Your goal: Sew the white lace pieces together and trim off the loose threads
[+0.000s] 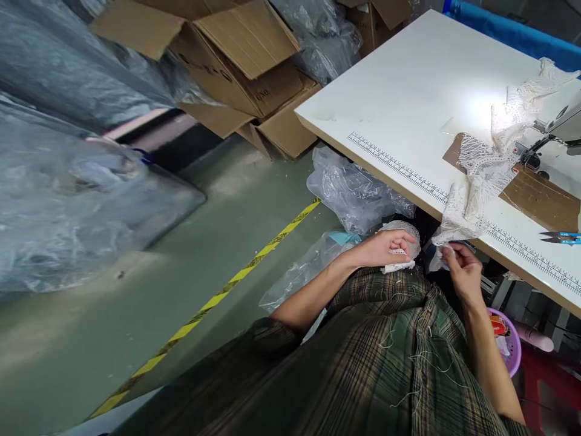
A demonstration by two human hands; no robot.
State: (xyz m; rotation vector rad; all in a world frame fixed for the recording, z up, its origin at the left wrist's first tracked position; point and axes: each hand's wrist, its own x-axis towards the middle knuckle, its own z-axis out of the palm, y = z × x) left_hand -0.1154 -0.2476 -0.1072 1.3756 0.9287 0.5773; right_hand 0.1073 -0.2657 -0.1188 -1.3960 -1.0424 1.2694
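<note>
My left hand [391,248] is closed over a piece of white lace [399,264] in my lap, its fingers curled around the edge. At the table's front edge my right hand [463,269] pinches the hanging end of a white lace strip [463,209]. That strip runs up over the table edge and across the white tabletop [399,91] to the sewing machine [560,130] on the right. More pale lace lies in my lap behind the left hand. Blue thread snips [563,237] rest on the table to the right.
Open cardboard boxes [245,66] stand behind on the floor. Clear plastic bags [354,188] bulge under the table's left side, and large plastic-wrapped bundles [68,200] fill the left. A yellow-black tape line [218,297] crosses the floor. Beside my right forearm is a purple basket [512,345].
</note>
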